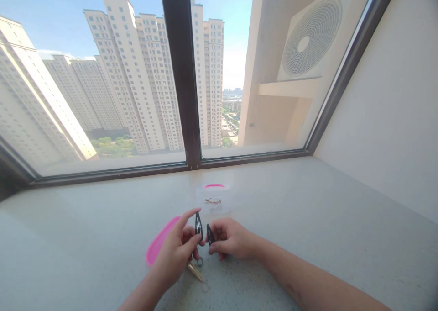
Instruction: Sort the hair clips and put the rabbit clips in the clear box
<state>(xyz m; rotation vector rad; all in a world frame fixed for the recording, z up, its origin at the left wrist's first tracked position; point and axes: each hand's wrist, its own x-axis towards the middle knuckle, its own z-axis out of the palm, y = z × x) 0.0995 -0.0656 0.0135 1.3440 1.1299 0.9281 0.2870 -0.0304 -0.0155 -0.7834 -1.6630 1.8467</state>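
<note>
Currently my left hand [174,251] pinching black snap hair clip [199,225], thumb and fingers pressed together; my right hand [232,239] pinching second black clip [210,234], just beside first. Pink lid [158,240] near left hand; clear plastic box [214,199] ahead, on stone windowsill [102,219].

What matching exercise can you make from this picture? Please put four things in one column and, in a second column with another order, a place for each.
Things:
1. Clear plastic box
2. Pink oval plastic lid
3. Black metal hair clip on the left of the pair
4. White round-grilled air-conditioner unit

Places:
A. Outside the window glass
B. Held in the left hand
C. On the speckled stone sill, beyond the hands
D. On the sill, partly hidden by the left hand

Pairs: 1-C; 2-D; 3-B; 4-A
</note>
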